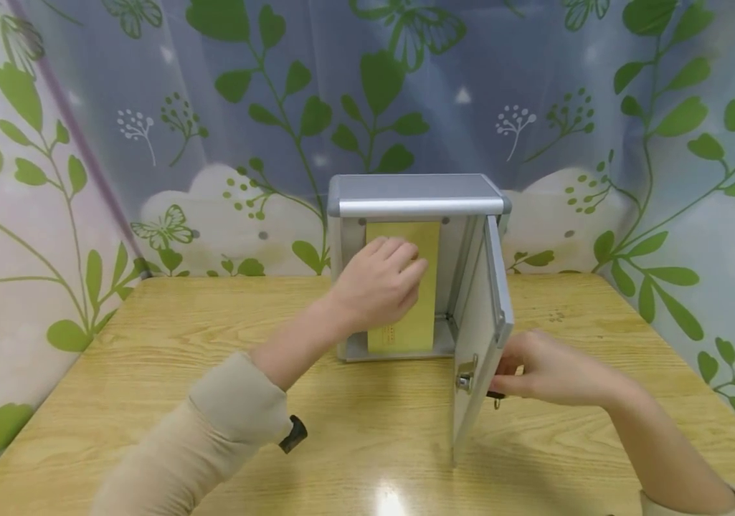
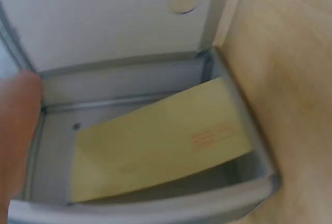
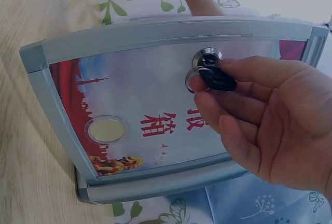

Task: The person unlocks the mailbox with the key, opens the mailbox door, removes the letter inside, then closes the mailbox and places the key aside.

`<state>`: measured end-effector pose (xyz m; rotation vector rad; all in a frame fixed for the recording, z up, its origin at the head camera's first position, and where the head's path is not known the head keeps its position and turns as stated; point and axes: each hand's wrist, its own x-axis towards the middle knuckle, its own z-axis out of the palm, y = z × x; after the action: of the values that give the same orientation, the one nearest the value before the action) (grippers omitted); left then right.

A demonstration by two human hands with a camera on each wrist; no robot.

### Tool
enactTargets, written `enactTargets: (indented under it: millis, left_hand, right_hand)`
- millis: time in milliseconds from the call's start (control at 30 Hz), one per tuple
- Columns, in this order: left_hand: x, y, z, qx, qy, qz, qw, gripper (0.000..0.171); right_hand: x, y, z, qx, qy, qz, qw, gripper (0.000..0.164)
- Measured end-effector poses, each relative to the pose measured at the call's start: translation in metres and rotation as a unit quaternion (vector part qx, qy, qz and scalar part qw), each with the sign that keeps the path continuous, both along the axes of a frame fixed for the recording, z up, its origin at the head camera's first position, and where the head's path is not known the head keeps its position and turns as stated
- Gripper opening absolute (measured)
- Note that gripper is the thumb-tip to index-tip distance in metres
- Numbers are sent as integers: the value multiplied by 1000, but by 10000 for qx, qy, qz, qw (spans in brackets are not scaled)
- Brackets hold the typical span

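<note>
A grey metal-framed box point(image 1: 414, 192) stands on the table, its door point(image 1: 478, 315) swung out toward me. Inside, a yellow envelope point(image 1: 411, 326) with small red print leans against the back. My left hand point(image 1: 380, 283) is in front of the envelope, fingers loosely curled, with nothing seen in them. The left wrist view shows the envelope point(image 2: 161, 141) lying slanted in the box, the blurred hand off to its left. At the door's outer face, my right hand point(image 3: 280, 120) pinches a black-headed key point(image 3: 224, 81) with a metal ring, at the round lock point(image 3: 207, 55).
The wood-grain table point(image 1: 212, 322) spreads around the box, with a leaf-patterned curtain point(image 1: 264, 143) behind and at both sides. A black strap end point(image 1: 293, 434) sticks out by the left sleeve. The door's front bears a printed picture and red characters point(image 3: 158, 125).
</note>
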<state>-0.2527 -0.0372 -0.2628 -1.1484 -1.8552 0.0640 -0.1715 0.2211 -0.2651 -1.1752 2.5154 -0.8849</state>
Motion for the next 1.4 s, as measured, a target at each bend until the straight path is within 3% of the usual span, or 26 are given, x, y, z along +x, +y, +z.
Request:
enactTargets:
  millis: [133,233,367,567,733,867,967,1167,1400]
  left_hand:
    - [3,10,-19,325,-986,822,9912,21]
    - [3,17,-30,861,-1740,1354,9716,35]
    - [-1,27,-43,1809,-2628,1863,9292,58]
    - [-7,34,-59,3195,-3400,1884,8642,73]
    - [-12,35,-67,3725,-4204,1907,8051,79]
    - [-17,33,-70,4058,-4516,1810,7737,78]
    - [-21,32,-72,4277,-4556,1661,7628,76]
    - [-24,33,-75,4424,-4529,1499,7594,72]
    - [-22,33,-75,4531,-4643,1281,7502,73]
  right_hand:
    - [0,4,2,31,-175,-54,9998,11]
    - [0,6,2,-34,-344,-83,9994,13]
    - [0,9,2,-96,-576,-108,9982,13]
    - [-2,12,2,-26,-599,-49,9982,9]
    - [-2,15,2,-92,-555,75,9984,10]
    - [-1,17,2,-107,-573,80,9983,9]
    - [-1,18,1,-73,-613,47,9981,8]
    - [-1,18,2,-20,-644,-14,9979,8]
    - [-1,19,1,-61,-598,65,9982,7]
